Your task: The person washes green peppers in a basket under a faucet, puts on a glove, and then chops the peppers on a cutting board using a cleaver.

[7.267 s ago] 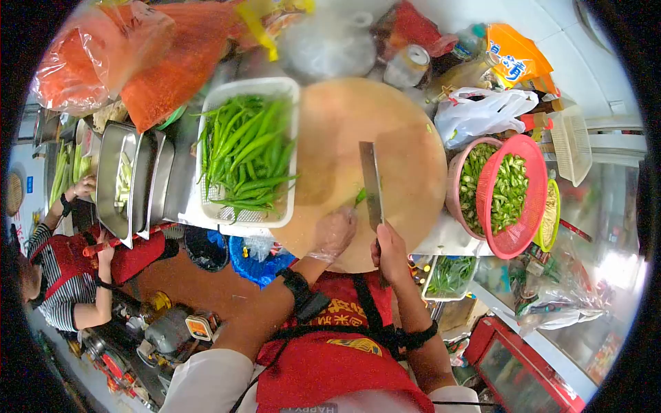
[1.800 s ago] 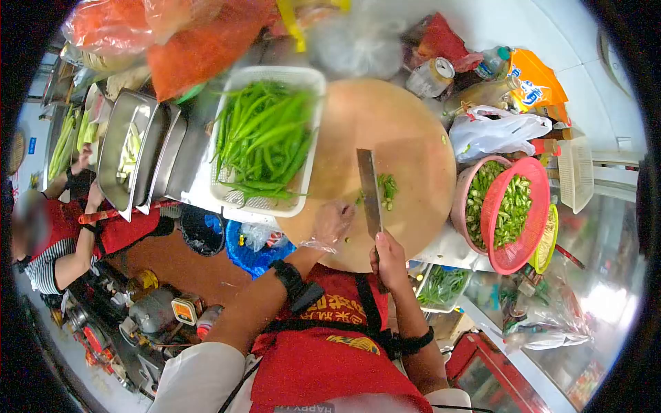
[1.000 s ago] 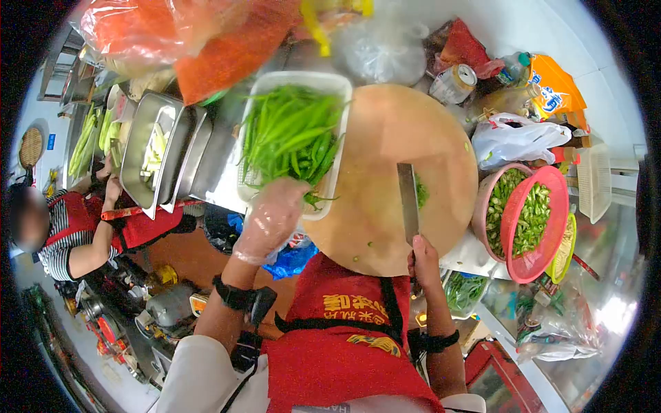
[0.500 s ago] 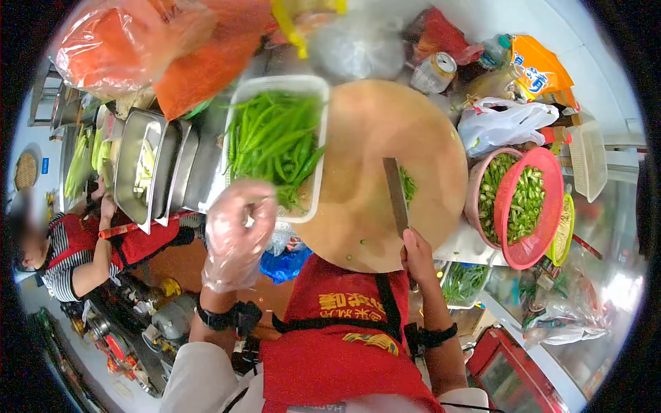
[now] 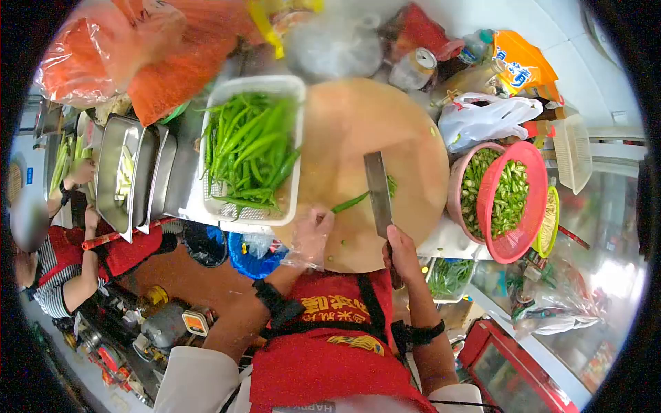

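My right hand point(image 5: 402, 253) is wrapped round the handle of a cleaver point(image 5: 379, 196), whose broad blade stands over the round wooden chopping board point(image 5: 413, 151). In a clear plastic glove, my left hand point(image 5: 313, 233) is closed at the board's near left edge, fingertips pinching the end of a green chili pepper point(image 5: 351, 202). That pepper runs across the board to the blade. Partly hidden behind the blade are cut green pieces point(image 5: 392, 184). Just left of the board, a white plastic basket point(image 5: 297, 151) holds a heap of whole green chili peppers point(image 5: 251, 141).
Right of the board stand a pink bowl point(image 5: 456, 196) and a tilted pink basket point(image 5: 494, 237) with cut peppers. Metal trays point(image 5: 141, 165) lie left. Bags and a can point(image 5: 414, 67) crowd the back. A co-worker in a red apron point(image 5: 65, 251) is at far left.
My left hand has moved from beside the pepper basket rightward to the board, bringing a whole chili pepper to the blade. My right hand keeps hold of the cleaver. The whole view has shifted slightly.
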`<state>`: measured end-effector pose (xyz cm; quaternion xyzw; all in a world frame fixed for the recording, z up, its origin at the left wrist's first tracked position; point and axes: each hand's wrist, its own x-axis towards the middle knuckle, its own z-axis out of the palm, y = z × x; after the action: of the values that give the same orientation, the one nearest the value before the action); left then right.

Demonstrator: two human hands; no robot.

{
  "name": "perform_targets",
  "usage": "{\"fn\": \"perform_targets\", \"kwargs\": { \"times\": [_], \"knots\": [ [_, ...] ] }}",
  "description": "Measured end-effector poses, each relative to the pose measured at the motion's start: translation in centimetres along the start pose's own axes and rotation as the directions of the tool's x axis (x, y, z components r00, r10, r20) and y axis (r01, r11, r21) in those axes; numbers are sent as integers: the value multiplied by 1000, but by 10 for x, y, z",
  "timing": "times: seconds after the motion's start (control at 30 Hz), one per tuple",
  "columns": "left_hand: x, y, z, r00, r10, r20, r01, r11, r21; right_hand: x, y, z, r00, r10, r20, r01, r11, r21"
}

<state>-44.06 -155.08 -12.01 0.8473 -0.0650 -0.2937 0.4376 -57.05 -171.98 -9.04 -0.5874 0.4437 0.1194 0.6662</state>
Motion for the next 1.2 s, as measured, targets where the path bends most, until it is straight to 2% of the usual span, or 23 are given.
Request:
{"fn": "perform_targets", "kwargs": {
  "times": [0.03, 0.07, 0.13, 0.37, 0.43, 0.5, 0.57, 0.67, 0.73, 0.77, 0.83, 0.97, 1.03, 1.17, 1.2],
  "knots": [
    [1, 0, -1, 993, -106, 60, 99, 988, 115, 1, -1, 2, 1000, -17, -5, 17, 1000, 9],
    [2, -8, 2, 993, -106, 60, 99, 988, 116, 1, -2, 3, 999, -34, -11, 34, 999, 17],
    [4, -21, 7, 996, 64, 62, -74, 980, 186, 0, -6, 6, 999, -40, -15, 40, 999, 5],
    [7, -21, 25, 972, 39, 232, -76, 985, 154, 7, -8, 16, 996, -92, 15, 93, 995, -38],
    [5, -23, 30, 969, 196, 147, -224, 953, 206, 2, -10, 22, 992, -129, -16, 128, 992, -13],
    [8, -23, 32, 968, 160, 193, -203, 952, 227, 3, -10, 26, 984, -169, -58, 170, 985, 15],
    [9, -22, 36, 962, 129, 242, -190, 950, 247, 11, -8, 26, 998, -58, -21, 58, 998, -1],
    [15, -23, 40, 970, 114, 217, -183, 926, 331, 9, -11, 26, 999, -36, -10, 36, 999, 1],
    [15, -19, 38, 952, 165, 258, -252, 901, 353, 5, -9, 29, 996, -83, -20, 83, 997, -1],
    [15, -16, 38, 952, 166, 259, -253, 901, 353, 4, -10, 30, 989, -141, -40, 141, 990, -3],
    [14, -11, 39, 971, 114, 209, -181, 925, 334, 13, -3, 31, 990, -134, -45, 133, 991, -21],
    [16, -18, 38, 961, 150, 231, -220, 921, 321, 3, -13, 31, 995, -99, -9, 99, 995, -10],
    [21, -18, 41, 966, 136, 221, -181, 964, 195, 9, -5, 31, 997, -83, 8, 83, 996, -21],
    [30, -26, 45, 957, 116, 264, -148, 983, 105, 3, -14, 31, 998, -68, -3, 68, 997, -28],
    [32, -30, 46, 948, 224, 225, -268, 944, 191, 0, -16, 32, 998, -65, 4, 65, 997, -32]
  ]
}}
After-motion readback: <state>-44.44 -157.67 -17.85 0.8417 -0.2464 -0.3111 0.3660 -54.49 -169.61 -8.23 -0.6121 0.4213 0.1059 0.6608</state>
